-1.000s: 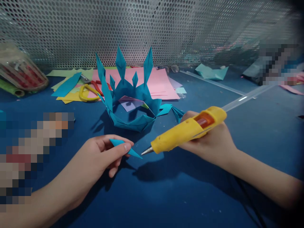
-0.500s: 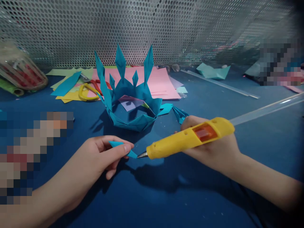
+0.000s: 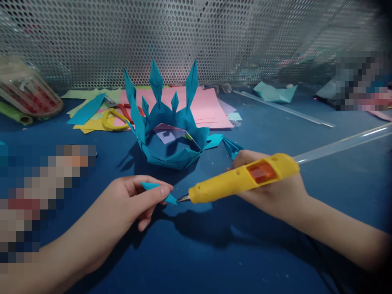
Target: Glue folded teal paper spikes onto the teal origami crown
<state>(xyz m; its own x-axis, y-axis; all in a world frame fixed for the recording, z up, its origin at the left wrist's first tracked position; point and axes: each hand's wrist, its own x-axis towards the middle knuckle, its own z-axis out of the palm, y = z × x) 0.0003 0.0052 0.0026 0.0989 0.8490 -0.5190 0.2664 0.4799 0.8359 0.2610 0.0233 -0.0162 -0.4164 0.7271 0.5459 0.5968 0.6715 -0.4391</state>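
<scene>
No legible text, label, brand, number or sign on anything in the head view.

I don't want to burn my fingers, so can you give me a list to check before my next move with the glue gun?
1. Left hand pinches the small blue paper piece: ok.
2. Right hand grips the yellow glue gun: ok.
3. Clear glue stick sits in the gun's back end: ok, it sticks out there.
4. Metal nozzle is at the paper's pointed end: ok, though whether they touch is hard to tell.
5. Left fingertips are off the nozzle: ok, but close, so be careful.
6. Nozzle is hot, with glue coming out: cannot tell; treat it as hot.
</scene>
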